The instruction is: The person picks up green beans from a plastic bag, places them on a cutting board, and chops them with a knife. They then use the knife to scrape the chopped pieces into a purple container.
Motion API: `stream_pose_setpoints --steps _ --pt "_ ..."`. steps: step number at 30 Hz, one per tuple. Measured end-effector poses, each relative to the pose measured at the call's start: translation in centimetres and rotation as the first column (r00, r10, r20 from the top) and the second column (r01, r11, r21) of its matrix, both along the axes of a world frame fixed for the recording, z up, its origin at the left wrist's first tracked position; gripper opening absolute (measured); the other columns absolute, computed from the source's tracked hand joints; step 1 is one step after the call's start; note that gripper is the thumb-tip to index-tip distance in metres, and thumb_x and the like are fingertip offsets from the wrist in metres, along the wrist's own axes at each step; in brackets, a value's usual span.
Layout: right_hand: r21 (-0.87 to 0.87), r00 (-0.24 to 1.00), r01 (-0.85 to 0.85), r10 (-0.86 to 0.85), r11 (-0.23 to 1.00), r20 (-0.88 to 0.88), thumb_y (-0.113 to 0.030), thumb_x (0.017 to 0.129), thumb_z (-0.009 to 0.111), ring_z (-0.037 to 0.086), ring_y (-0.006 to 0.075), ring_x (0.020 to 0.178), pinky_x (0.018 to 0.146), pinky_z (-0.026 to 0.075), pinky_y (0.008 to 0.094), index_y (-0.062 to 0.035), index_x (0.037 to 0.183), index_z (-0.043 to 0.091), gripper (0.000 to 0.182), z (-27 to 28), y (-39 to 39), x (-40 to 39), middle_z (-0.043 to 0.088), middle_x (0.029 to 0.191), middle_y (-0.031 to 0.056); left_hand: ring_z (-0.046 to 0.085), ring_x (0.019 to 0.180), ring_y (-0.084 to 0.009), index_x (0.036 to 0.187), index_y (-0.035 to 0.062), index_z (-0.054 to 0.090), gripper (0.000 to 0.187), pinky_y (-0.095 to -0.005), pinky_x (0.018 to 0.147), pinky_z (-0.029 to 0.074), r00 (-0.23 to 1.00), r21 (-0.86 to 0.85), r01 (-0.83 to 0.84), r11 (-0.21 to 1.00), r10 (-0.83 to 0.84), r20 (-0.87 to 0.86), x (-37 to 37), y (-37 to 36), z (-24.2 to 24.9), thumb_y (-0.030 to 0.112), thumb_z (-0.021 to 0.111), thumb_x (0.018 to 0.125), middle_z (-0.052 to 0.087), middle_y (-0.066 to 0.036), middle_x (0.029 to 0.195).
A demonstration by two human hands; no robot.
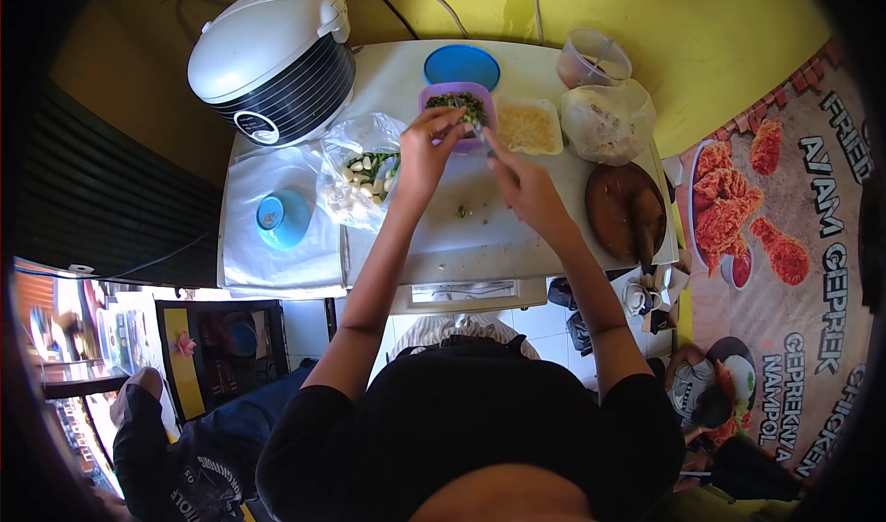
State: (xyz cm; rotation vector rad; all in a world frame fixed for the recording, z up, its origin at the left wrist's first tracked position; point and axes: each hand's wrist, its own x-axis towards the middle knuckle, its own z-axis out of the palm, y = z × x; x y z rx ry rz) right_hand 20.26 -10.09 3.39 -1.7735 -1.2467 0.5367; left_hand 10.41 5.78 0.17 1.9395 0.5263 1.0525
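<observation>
Over a purple tub (pixel 425 107) of chopped greens (pixel 472 109), my left hand (pixel 425 153) is closed in a pinch. Whatever its fingertips hold is too small to make out. My right hand (pixel 524 188) grips a knife (pixel 482 135), whose blade points toward the left fingertips above the tub. Right beside the tub stands a white tray (pixel 556 144) with pale chopped pieces (pixel 526 127). Left of my left wrist lies an opened clear plastic bag (pixel 343 210) with garlic cloves (pixel 371 182) and green chillies in it. A few green scraps (pixel 461 212) lie on the tabletop between my forearms.
A rice cooker (pixel 268 60) stands at the back left, a blue bowl (pixel 283 218) nearer. Behind the tub is a blue lid (pixel 461 65). To the right are a clear container (pixel 591 59), a filled plastic bag (pixel 609 120) and a brown mortar (pixel 609 204) with a pestle (pixel 646 222).
</observation>
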Motion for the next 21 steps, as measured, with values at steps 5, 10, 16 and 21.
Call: stream_pose_setpoints --steps 5,10,16,21 --pt "0.024 0.996 -0.03 0.028 0.999 0.084 -0.021 0.097 0.052 0.052 0.0169 0.044 0.052 0.046 0.0317 -0.0249 0.142 0.044 0.046 -0.9 3.8 3.9 0.053 0.056 0.0107 0.067 0.085 -0.0206 0.106 0.0018 0.07 0.024 -0.03 0.075 0.054 1.0 0.06 -0.022 0.998 0.021 0.021 2.5 3.3 1.1 0.007 0.07 0.082 0.067 -0.013 0.104" --pt "-0.094 0.972 -0.036 0.057 0.995 0.229 -0.025 0.095 0.054 0.056 0.0188 0.048 0.055 0.048 0.0327 -0.0277 0.141 0.045 0.047 -1.1 3.4 5.4 0.057 0.06 0.01 0.067 0.084 -0.0292 0.103 0.0033 0.071 0.023 -0.0356 0.078 0.053 0.977 0.225 -0.019 0.974 0.066 -0.205 2.0 3.8 -0.3 0.008 0.068 0.08 0.066 -0.016 0.103" --pt "-0.114 0.977 0.034 -0.009 0.993 0.214 -0.03 0.094 0.056 0.06 0.0174 0.051 0.057 0.049 0.0314 -0.0255 0.138 0.05 0.044 -1.2 2.7 5.9 0.058 0.06 0.0077 0.067 0.084 -0.031 0.104 0.0086 0.071 0.022 -0.0396 0.077 0.052 0.967 0.065 -0.042 0.997 0.057 -0.248 1.8 3.5 -0.4 0.011 0.066 0.083 0.069 -0.016 0.097" --pt "-0.092 0.981 0.036 -0.018 0.995 0.191 -0.031 0.094 0.056 0.061 0.0159 0.053 0.056 0.049 0.0302 -0.0228 0.137 0.051 0.044 -1.7 2.0 6.2 0.059 0.061 0.0065 0.069 0.083 -0.0252 0.106 0.0102 0.071 0.022 -0.0351 0.074 0.053 0.953 0.181 -0.104 0.978 0.15 -0.262 1.3 3.2 -0.4 0.009 0.065 0.085 0.07 -0.013 0.093"
